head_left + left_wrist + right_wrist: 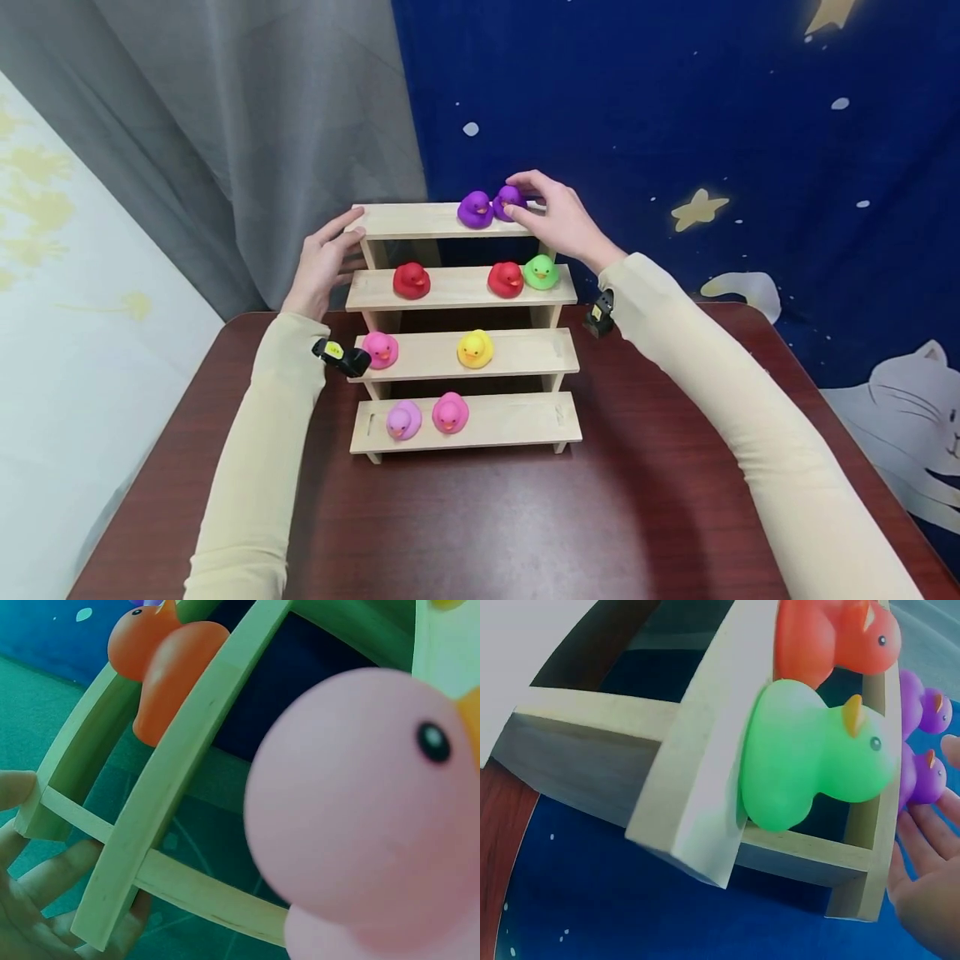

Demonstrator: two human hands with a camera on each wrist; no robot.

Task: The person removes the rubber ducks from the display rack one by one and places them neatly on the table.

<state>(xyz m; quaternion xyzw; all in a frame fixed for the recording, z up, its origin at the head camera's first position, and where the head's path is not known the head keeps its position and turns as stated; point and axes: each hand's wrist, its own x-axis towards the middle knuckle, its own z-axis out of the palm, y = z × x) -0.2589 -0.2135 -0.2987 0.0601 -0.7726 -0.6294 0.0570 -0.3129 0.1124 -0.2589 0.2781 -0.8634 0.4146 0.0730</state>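
A four-step wooden rack [408, 220] stands on the table with small rubber ducks on its shelves. At the top shelf's left end, my left hand [318, 258] holds the wood, thumb on one side and fingers lower down. My right hand [558, 218] pinches a purple rubber duck [509, 200] near that shelf's right end, thumb in front and fingers behind. Beside it sits another purple duck [475, 210]. One shelf down are two red ducks, one left [412, 282] and one right, the latter next to a green duck [817, 754].
The third shelf carries a pink duck [380, 350] and a yellow duck [476, 349]. On the lowest are a lilac duck [403, 420] and another pink duck [450, 412]. A dark red-brown table [480, 525] lies beneath; grey and blue curtains [600, 100] hang behind.
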